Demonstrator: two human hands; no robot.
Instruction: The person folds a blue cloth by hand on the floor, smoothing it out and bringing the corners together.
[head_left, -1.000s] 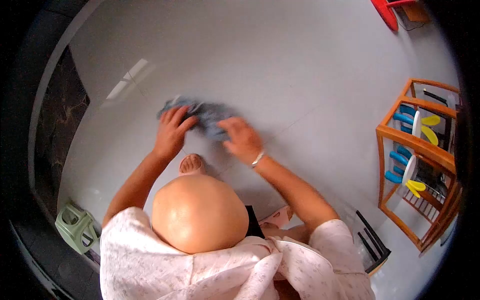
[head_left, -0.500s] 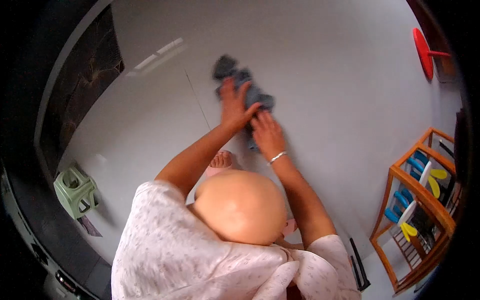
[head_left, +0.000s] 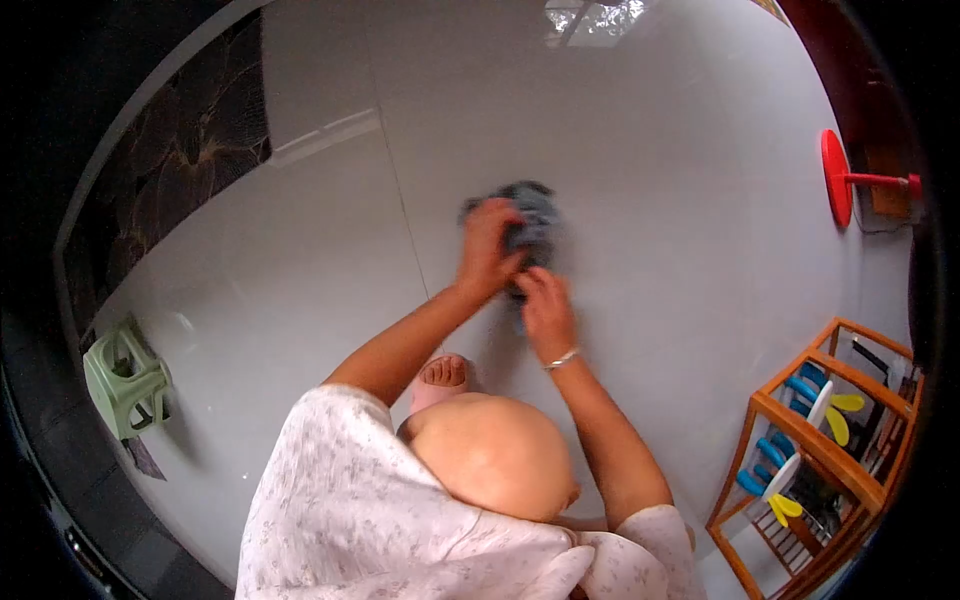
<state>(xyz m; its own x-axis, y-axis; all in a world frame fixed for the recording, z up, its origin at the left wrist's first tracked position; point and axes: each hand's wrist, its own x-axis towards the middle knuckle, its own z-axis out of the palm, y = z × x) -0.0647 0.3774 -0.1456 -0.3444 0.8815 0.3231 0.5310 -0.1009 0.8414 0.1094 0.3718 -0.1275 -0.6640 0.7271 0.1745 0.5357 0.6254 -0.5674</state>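
Your left hand [head_left: 487, 243] lies on the cloth [head_left: 540, 212], its fingers bent over the left part and its thumb pointing toward your other hand. You have your right hand [head_left: 549, 310] at the cloth's near end, fingers stretched forward and a little bent, the fingertips just beside the left thumb. Both hands are blurred, so you cannot tell whether either set of fingers grips the cloth or only presses on it.

The cloth, grey-blue and bunched, lies on the pale floor [head_left: 680, 250], out in front of you and well in from the floor's edges. A floor seam runs to the left of it. Your right wrist wears a bracelet [head_left: 562, 358]. Your foot [head_left: 443, 372] shows between your forearms, in front of your bare knee [head_left: 490, 455].

At the floor's left edge you have a green stool [head_left: 125, 385], and farther along that edge a dark patterned panel [head_left: 190, 140]. Near the floor's lower right corner stands a wooden rack [head_left: 826, 455] with blue, white and yellow pieces on it; beyond that, by the right edge, is a red disc [head_left: 836, 180] with a rod.
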